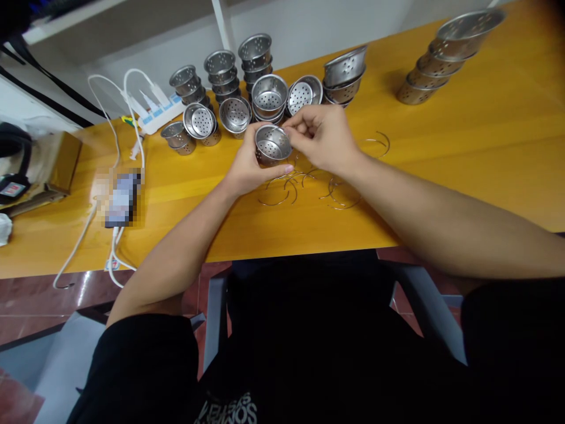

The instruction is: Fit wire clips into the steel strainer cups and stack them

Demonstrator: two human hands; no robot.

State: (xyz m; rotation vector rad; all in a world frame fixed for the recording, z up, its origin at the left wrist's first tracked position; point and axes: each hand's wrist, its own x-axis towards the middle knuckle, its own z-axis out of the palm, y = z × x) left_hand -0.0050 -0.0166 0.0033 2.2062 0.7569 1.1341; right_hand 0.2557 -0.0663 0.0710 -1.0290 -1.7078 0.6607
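Observation:
My left hand (248,165) is closed round a small perforated steel strainer cup (271,144), held just above the yellow table (463,147). Its thumb runs under the cup's near side. My right hand (320,136) pinches at the cup's right rim with fingers together; a thin wire ring may be between them, but I cannot make it out. Several loose wire rings (309,185) lie on the table below both hands.
Stacks of the same strainer cups (256,56) stand behind my hands, with loose cups (199,122) to the left. A taller stack of wider strainers (445,56) leans at the far right. A white power strip (154,112), cables and a phone (121,197) lie left.

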